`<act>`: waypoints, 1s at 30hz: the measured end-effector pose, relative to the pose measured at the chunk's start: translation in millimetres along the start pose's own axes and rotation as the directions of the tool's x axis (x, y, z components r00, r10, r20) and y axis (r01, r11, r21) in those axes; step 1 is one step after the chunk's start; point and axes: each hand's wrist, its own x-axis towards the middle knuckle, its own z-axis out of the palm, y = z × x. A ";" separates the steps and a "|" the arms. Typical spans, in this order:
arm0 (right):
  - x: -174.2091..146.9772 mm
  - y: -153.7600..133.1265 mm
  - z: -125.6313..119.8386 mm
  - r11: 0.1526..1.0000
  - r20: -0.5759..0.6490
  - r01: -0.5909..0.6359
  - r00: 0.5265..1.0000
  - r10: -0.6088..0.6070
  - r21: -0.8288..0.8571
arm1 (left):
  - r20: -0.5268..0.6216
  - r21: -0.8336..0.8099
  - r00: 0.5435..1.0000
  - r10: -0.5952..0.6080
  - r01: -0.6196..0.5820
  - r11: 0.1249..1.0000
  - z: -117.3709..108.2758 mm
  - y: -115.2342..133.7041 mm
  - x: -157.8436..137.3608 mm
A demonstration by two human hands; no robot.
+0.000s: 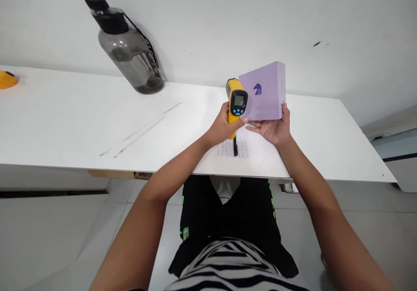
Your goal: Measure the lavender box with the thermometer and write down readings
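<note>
My left hand point(220, 128) is closed round the grip of a yellow and black infrared thermometer point(237, 100). Its small grey screen and blue buttons face me. On the right, my right hand point(275, 128) holds a flat lilac box point(263, 89) by its lower edge and side, tilted up behind the thermometer. A dark horse-head mark shows on the box's front. Below the hands, a black pen point(235, 147) lies on a sheet of paper point(224, 150) covered with handwriting. The upper part of the sheet is hidden by my hands.
A grey see-through water bottle point(130, 52) with a black cap stands at the back left, near the wall. An orange-yellow object point(7, 80), cut off by the frame, lies at the far left. The white table point(65, 121) has dark streaks and ends at my lap.
</note>
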 end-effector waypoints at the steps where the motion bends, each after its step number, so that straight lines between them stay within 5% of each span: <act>1: 0.2 0.2 -0.8 1.000 0.020 -0.006 1.000 0.006 0.009 | 0.004 -0.003 1.000 0.004 -0.004 1.000 -0.1 -0.1 -0.2; 11: -0.5 2.1 4.7 0.999 0.021 -0.036 0.999 0.037 -0.040 | 0.032 -0.044 0.997 0.077 -0.075 0.996 -0.4 -0.4 -0.7; 21: 0.1 2.6 4.1 0.999 0.037 -0.047 0.998 0.047 -0.014 | 0.081 -0.072 0.996 0.024 -0.018 0.997 -0.9 -3.3 0.1; 30: -4.1 1.9 14.3 0.981 -0.017 -0.018 1.000 0.015 -0.191 | 0.050 0.012 0.998 0.048 -0.049 0.999 0.1 -10.2 2.5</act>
